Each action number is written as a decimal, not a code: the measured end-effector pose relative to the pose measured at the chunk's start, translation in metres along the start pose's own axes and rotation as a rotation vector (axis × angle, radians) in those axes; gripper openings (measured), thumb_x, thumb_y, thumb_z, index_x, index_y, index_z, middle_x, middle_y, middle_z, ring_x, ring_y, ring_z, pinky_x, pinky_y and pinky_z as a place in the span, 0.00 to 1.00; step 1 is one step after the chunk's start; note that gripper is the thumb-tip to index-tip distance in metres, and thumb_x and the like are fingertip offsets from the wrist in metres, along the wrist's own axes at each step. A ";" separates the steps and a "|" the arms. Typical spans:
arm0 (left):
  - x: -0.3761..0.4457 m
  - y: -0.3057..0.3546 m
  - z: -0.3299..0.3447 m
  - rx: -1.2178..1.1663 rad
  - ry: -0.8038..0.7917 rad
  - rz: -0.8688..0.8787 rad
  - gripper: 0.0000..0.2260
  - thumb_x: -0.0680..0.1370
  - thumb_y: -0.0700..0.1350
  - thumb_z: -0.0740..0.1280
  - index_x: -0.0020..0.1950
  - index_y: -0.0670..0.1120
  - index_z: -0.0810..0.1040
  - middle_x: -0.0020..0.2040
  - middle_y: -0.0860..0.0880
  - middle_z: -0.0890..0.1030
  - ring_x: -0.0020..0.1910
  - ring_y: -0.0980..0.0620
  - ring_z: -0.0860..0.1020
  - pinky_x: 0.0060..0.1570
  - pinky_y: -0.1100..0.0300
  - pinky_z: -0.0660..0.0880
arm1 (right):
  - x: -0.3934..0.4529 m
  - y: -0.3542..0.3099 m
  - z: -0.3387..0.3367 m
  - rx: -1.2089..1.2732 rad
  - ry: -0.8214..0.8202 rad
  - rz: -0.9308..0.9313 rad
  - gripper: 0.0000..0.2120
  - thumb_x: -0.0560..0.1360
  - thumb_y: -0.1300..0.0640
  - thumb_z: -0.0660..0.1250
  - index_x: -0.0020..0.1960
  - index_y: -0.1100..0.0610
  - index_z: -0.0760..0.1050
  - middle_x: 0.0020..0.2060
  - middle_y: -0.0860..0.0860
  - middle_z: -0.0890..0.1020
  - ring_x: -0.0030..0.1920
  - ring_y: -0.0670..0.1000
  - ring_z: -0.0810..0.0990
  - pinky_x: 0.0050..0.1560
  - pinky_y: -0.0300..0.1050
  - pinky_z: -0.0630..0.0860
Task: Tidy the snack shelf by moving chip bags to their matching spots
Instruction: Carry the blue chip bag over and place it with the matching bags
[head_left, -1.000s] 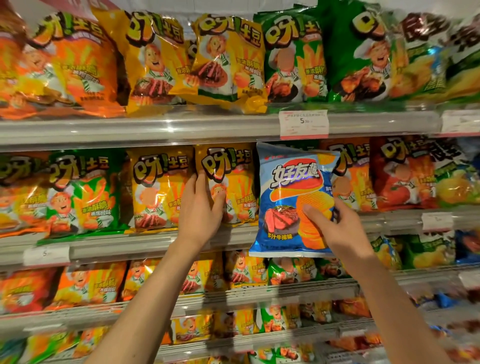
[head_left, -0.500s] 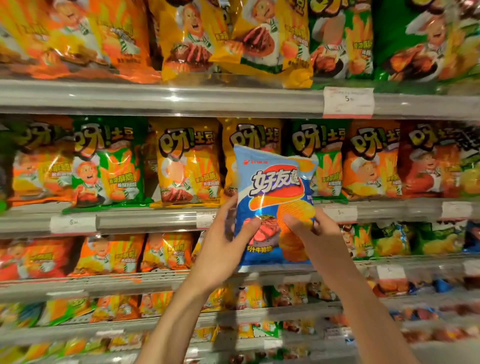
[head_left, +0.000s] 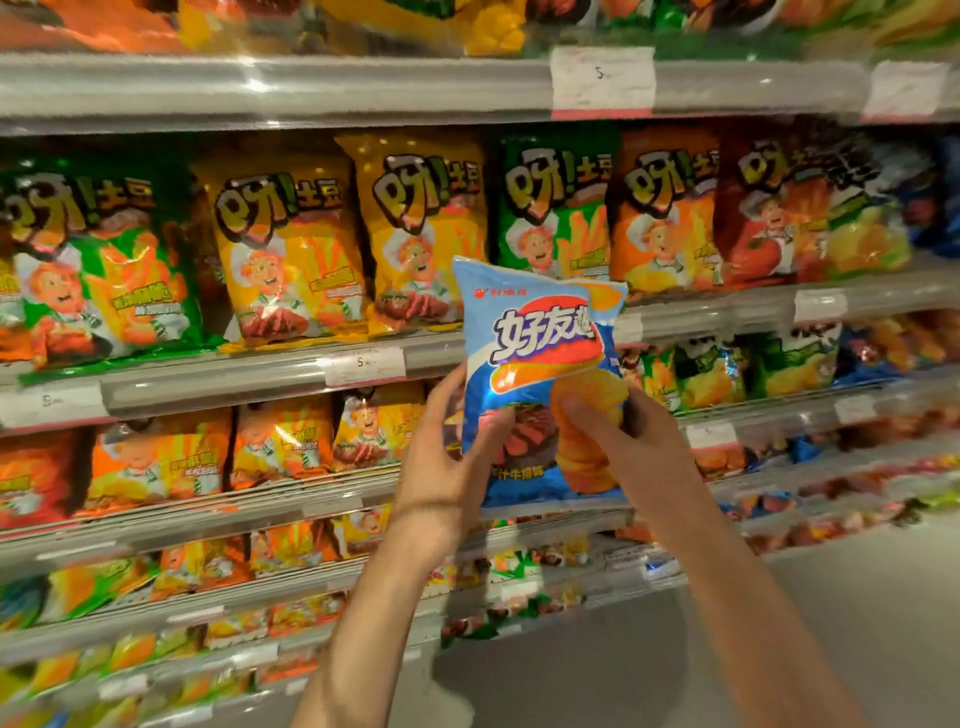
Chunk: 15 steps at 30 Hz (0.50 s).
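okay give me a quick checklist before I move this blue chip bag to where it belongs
1. Bag held firmly: ok. Left hand and right hand both grip the blue bag.
2. Bag off the shelf: ok, held in front of it.
3. Bag undamaged: cannot tell.
4. Matching spot found: cannot tell. Blue packs show far right on the lower shelf, too blurred to confirm.
5. Room in that spot: cannot tell.

A white price label (head_left: 601, 78) with a red lower edge sits high up; a second label (head_left: 365, 365) lies below-left of it, grey floor (head_left: 857, 597) well below-right.
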<state>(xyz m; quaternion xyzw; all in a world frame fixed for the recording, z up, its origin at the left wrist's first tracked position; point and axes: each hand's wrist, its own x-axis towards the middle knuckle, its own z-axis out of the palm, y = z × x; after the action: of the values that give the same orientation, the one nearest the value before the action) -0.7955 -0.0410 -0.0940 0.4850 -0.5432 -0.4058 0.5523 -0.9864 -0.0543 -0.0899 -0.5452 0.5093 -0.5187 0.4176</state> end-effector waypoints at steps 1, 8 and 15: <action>-0.002 0.000 0.015 -0.004 -0.004 0.004 0.20 0.80 0.48 0.72 0.68 0.64 0.72 0.57 0.68 0.81 0.50 0.66 0.81 0.42 0.71 0.77 | -0.002 0.002 -0.016 0.021 0.000 -0.012 0.15 0.72 0.42 0.72 0.53 0.50 0.80 0.35 0.42 0.84 0.37 0.46 0.83 0.39 0.41 0.77; -0.019 0.015 0.167 0.050 -0.100 0.025 0.18 0.80 0.48 0.70 0.65 0.67 0.71 0.54 0.71 0.81 0.53 0.69 0.81 0.46 0.72 0.77 | -0.008 0.029 -0.171 0.003 0.065 0.022 0.03 0.80 0.52 0.70 0.52 0.48 0.78 0.34 0.36 0.83 0.37 0.40 0.82 0.37 0.35 0.76; -0.014 0.036 0.330 0.005 -0.293 0.029 0.18 0.78 0.54 0.70 0.66 0.68 0.70 0.53 0.71 0.82 0.53 0.64 0.83 0.55 0.60 0.82 | -0.017 0.032 -0.330 0.028 0.265 0.059 0.13 0.74 0.45 0.74 0.55 0.48 0.82 0.46 0.47 0.87 0.47 0.48 0.87 0.48 0.48 0.83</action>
<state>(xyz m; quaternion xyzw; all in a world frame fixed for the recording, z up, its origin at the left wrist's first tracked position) -1.1270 -0.0516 -0.0816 0.4142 -0.6260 -0.4629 0.4715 -1.3160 -0.0172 -0.0867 -0.4508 0.5687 -0.5806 0.3692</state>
